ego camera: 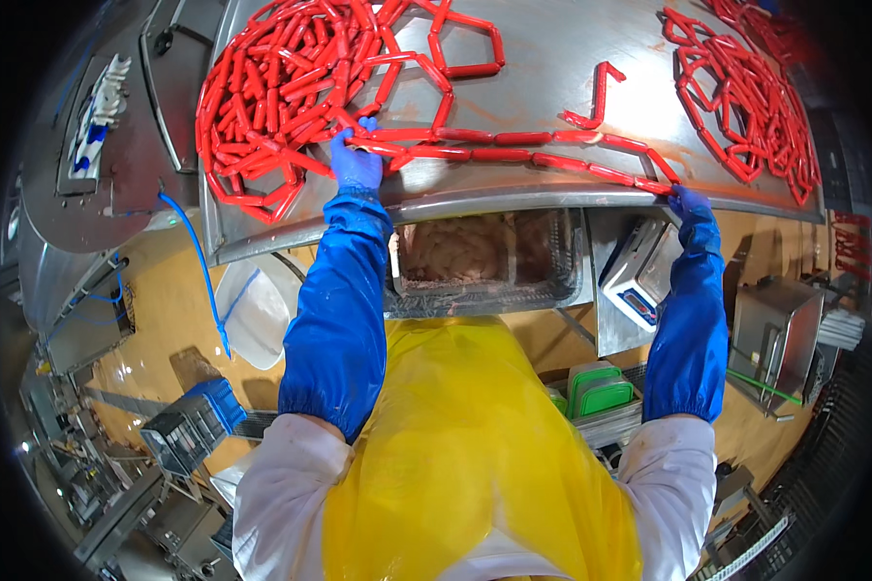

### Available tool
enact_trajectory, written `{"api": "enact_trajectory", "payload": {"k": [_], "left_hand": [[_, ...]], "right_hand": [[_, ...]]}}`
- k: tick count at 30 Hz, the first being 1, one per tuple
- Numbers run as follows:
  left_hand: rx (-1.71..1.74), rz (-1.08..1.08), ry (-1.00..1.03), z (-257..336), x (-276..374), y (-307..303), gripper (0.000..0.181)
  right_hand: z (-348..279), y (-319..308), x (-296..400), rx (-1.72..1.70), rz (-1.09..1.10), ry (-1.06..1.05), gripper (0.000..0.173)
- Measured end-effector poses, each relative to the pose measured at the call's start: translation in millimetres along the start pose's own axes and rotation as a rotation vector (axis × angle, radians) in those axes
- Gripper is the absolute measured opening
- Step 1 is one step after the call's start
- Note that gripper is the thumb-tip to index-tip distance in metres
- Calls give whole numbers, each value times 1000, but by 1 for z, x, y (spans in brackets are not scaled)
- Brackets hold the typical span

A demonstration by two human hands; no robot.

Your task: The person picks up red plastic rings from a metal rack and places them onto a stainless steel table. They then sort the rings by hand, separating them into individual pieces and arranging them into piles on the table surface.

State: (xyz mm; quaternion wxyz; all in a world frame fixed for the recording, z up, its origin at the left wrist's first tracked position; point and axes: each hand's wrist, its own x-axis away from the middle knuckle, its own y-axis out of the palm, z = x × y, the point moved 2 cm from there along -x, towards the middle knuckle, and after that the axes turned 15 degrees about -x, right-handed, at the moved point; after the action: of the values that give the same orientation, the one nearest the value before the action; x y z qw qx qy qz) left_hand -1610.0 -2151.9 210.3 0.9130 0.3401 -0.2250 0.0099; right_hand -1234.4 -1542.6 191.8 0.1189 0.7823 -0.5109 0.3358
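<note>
Two strands of a red sausage chain [505, 154] stretch side by side along the near part of a stainless steel table [545, 87]. My left hand [356, 163], in a blue-violet glove, grips the strands at their left end, beside a large heap of linked red sausages [283, 87]. At the table's front edge, my right hand [688, 201] has its gloved fingers closed on the chain where it loops back. Farther right lies a second pile of linked red sausages [763, 102]. A short loose red piece [600, 94] rests between the piles.
Below the table edge stands a dark plastic crate [479, 298] holding pale material. A white scale [643, 276] sits beside it near my right forearm. On the left are a white tub [254, 312], a hanging blue hose [200, 254] and a grey-blue crate [192, 421].
</note>
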Motion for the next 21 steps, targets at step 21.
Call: {"api": "enact_trajectory", "payload": {"k": [21], "left_hand": [[-94,-120,-181,-20,31,-6,30]], "right_hand": [[-36,199,171,859,136,-1099,43]]}}
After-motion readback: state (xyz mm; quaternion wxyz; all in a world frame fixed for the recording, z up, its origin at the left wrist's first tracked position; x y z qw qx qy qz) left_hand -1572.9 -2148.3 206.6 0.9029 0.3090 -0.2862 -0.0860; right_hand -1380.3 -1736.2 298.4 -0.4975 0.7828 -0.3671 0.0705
